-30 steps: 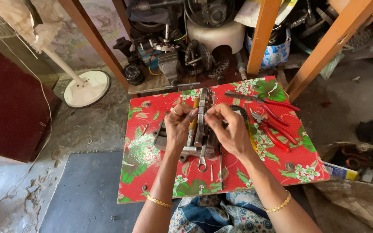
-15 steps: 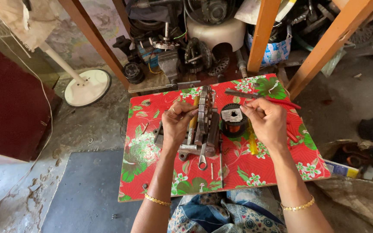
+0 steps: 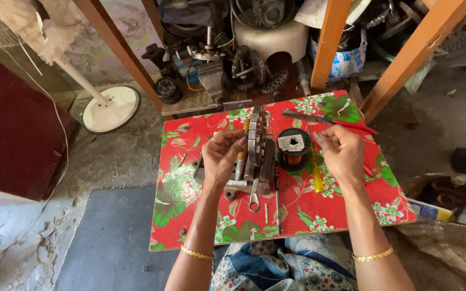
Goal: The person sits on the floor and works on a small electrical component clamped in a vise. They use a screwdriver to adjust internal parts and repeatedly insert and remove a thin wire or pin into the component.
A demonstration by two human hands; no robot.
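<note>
A grey metal frame of stacked plates point(image 3: 258, 153) stands upright in the middle of a red floral board point(image 3: 200, 215). My left hand point(image 3: 221, 157) pinches the frame's left edge, with a yellow-handled tool point(image 3: 241, 157) just behind the fingers. My right hand point(image 3: 342, 153) hovers to the right, apart from the frame, fingertips pinched together above the board. I cannot make out anything between them. A black spool of copper wire point(image 3: 293, 148) sits between the frame and my right hand. A yellow screwdriver point(image 3: 317, 177) lies under my right hand.
A wrench point(image 3: 253, 200) lies at the frame's near end. Red-handled pliers point(image 3: 333, 122) rest at the board's far edge. Motor parts point(image 3: 244, 64) crowd a shelf beyond, between orange wooden posts point(image 3: 330, 43). A white fan base point(image 3: 111, 109) stands at the left.
My right hand has left the metal frame and drawn away to the right, past the wire spool. My left hand has stayed at the frame.
</note>
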